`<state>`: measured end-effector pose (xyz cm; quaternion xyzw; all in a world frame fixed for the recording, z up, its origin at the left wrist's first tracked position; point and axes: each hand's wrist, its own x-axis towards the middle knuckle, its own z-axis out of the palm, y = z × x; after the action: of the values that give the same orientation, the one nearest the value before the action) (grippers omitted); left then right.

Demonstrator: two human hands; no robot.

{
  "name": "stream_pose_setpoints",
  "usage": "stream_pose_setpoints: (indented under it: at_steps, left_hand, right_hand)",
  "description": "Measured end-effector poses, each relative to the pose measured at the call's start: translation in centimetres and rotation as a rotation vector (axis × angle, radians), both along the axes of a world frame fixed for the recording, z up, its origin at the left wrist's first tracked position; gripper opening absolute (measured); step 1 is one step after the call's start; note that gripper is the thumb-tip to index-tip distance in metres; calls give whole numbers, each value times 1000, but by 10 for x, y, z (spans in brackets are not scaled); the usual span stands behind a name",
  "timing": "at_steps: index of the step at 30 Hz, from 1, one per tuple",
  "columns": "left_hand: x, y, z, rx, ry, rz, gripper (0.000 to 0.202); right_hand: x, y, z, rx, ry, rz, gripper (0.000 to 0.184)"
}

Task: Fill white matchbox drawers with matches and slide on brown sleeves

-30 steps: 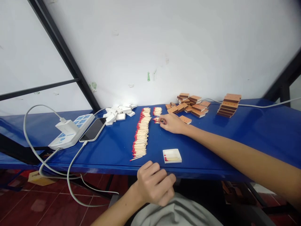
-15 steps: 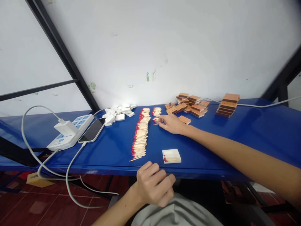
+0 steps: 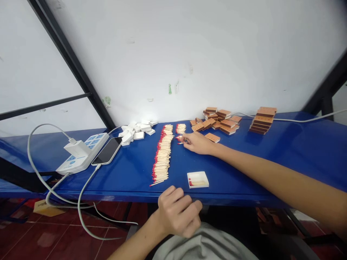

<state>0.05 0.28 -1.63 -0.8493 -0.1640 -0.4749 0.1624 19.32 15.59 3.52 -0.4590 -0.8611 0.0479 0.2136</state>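
Blue table (image 3: 271, 155), item in hand: loose matches (image 3: 179, 138), lying between the long row of matches (image 3: 162, 153) and the brown sleeves (image 3: 217, 122). Right hand (image 3: 197, 142) is still working its fingertips at them, barely shifting over the last second; whether any are pinched I cannot tell. Left hand (image 3: 177, 211) is staying curled shut at the near edge, beside the white tray (image 3: 198, 179). Nothing is being carried over yet.

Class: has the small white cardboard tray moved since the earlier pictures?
No: the small white cardboard tray keeps its place beside the long row of red-tipped matches.
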Motion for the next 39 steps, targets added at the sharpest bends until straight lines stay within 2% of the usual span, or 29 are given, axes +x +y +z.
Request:
stream_pose_setpoints:
  at_steps: [15,26,39]
  left_hand:
    - [0,0,0,2,-4,10,19]
    - [0,0,-1,7,10,27,19]
    - [1,0,0,0,-5,2,19]
  right_hand:
    - [-1,0,0,13,-61,-52,10]
    - [-2,-3,-1,75,-98,-178,17]
    - [-3,-5,1,64,-104,-177,20]
